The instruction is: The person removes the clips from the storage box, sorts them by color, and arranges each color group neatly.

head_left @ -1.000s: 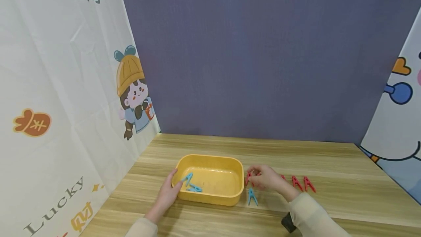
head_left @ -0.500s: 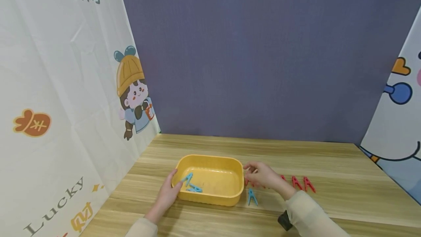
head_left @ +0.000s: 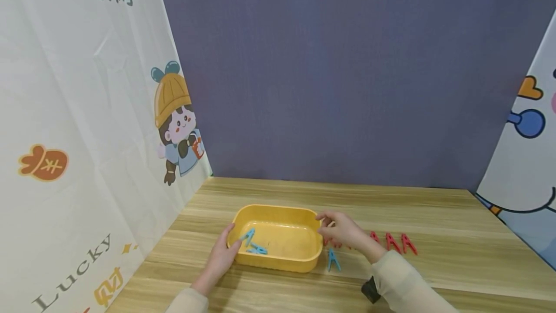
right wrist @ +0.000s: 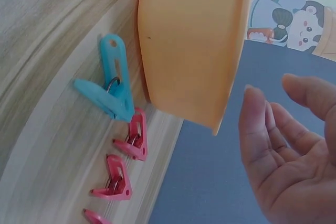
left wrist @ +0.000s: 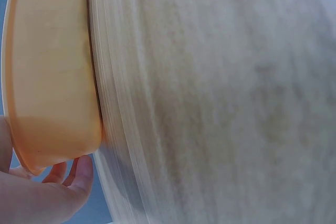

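A yellow plastic basin (head_left: 284,238) stands on the wooden table, with several blue clothespins (head_left: 258,248) lying at the left of its floor. My left hand (head_left: 222,254) grips its left end, thumb at the rim and fingers outside; the left wrist view shows those fingers against the orange-looking wall (left wrist: 52,77). By the right rim hovers my right hand (head_left: 345,231), thumb and forefinger apart with nothing between them, as the right wrist view (right wrist: 289,156) confirms. Below it, one blue clothespin (head_left: 333,260) lies just right of the basin. Red clothespins (head_left: 408,244) form a row, partly hidden by the right hand.
A black block-like object (head_left: 370,290) sits beside the right sleeve. Behind the table rises a dark blue-grey backdrop (head_left: 330,81). White printed cloths flank it, one at the left (head_left: 108,124) and one at the right.
My right hand has moved left and slightly up, from above the red clothespins to the basin's right rim. The left hand, basin and clothespins keep their places.
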`<state>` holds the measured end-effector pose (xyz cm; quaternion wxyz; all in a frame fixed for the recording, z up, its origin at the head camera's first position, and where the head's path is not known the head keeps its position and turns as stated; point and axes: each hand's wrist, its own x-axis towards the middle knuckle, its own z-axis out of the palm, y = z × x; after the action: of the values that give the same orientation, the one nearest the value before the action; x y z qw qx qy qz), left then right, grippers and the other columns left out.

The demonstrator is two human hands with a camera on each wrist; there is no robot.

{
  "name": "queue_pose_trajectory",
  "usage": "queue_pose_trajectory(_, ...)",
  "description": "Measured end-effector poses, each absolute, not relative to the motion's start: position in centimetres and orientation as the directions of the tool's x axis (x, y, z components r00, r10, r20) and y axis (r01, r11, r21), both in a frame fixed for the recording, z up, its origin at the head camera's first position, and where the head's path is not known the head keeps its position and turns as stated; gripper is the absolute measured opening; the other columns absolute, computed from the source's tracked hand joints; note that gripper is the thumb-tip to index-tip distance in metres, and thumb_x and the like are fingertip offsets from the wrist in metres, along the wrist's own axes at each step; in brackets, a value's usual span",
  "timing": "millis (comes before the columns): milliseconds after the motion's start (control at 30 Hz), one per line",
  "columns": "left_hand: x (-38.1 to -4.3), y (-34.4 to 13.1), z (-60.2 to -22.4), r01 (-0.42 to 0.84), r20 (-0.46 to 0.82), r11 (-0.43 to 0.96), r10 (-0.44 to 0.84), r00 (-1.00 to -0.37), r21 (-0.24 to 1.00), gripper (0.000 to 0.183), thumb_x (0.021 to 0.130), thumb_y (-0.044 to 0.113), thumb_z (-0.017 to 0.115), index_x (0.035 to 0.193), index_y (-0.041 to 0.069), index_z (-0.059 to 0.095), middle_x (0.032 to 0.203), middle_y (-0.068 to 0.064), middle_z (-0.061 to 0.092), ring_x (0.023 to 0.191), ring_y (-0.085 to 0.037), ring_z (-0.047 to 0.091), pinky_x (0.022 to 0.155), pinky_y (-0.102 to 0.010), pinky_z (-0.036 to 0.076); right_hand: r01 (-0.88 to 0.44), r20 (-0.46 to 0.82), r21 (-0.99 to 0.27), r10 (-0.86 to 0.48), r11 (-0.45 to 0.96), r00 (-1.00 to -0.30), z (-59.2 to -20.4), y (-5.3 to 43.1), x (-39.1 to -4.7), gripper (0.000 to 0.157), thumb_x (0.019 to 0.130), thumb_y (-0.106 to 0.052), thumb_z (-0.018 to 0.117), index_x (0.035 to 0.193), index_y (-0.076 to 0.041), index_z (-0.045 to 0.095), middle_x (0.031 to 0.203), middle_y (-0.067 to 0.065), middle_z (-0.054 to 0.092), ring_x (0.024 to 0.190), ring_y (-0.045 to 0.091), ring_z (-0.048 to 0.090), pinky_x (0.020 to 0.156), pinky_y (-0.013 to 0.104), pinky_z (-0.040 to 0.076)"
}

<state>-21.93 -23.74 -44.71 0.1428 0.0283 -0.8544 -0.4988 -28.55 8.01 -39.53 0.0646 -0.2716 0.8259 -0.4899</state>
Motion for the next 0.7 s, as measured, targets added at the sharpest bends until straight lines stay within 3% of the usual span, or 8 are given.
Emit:
queue_pose_trajectory(400,-22.1,-23.7,-45.0,0.086,0.198,0.483,-0.187,-0.962,0.871,0.052,0.091,0.008,0.051,0.138,-0.003,0.032,0.14,-0.03,0.029,0.127,-0.046,0.025,0.103,-0.058,0.021,-0.396,0.172,-0.841,-0.511,0.368,-0.842,-39.7,6.9,-28.8,0.031,0.085,-0.004,0.061,0.114,0.007,0.053,0.084,0.008,0.052,0.063,0.02,0.055,0.052,0.048,0.052)
queue_pose_trajectory(700,-22.0,-23.6,-44.8,0.098,0.215,0.492,-0.189,-0.958,0.865,0.051,0.091,0.007,0.051,0.137,-0.005,0.033,0.139,-0.03,0.031,0.127,-0.046,0.027,0.103,-0.057,0.022,-0.383,0.16,-0.863,-0.54,0.33,-0.826,-39.4,5.9,-28.4,0.029,0.086,-0.003,0.061,0.113,0.006,0.054,0.083,0.008,0.052,0.062,0.019,0.053,0.049,0.042,0.051)
